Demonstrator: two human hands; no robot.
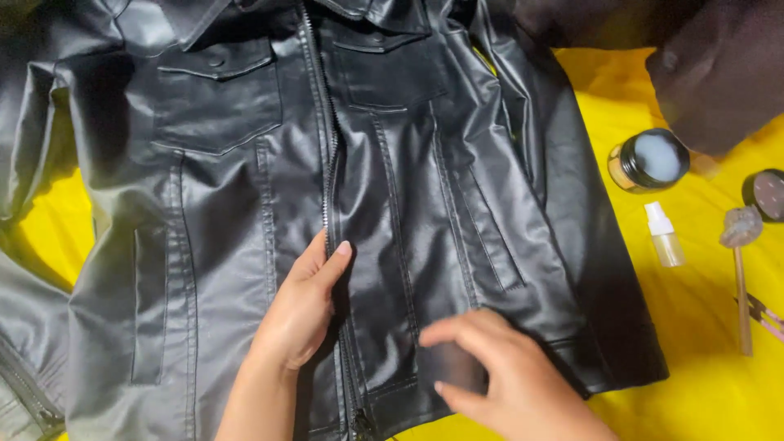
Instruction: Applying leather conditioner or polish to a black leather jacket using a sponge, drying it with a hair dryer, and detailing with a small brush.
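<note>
Currently a black leather jacket [327, 204], spread on a yellow cloth [702, 327], is being rubbed near its hem with a dark pad pinched in the right hand [498, 376], while the open left hand [302, 310] is pressed flat beside the zipper [331, 163]; steady pressure is called for next.

A bright yellow cloth [710, 392] covers the work surface, evenly lit, with soft shadows.

A black leather jacket [269, 163] lies zipped on yellow cloth [694, 327]. The left hand [298, 314] rests flat by the zipper [329, 155] — the right hand [498, 376] presses a dark pad [453, 366] against the lower front panel.
</note>
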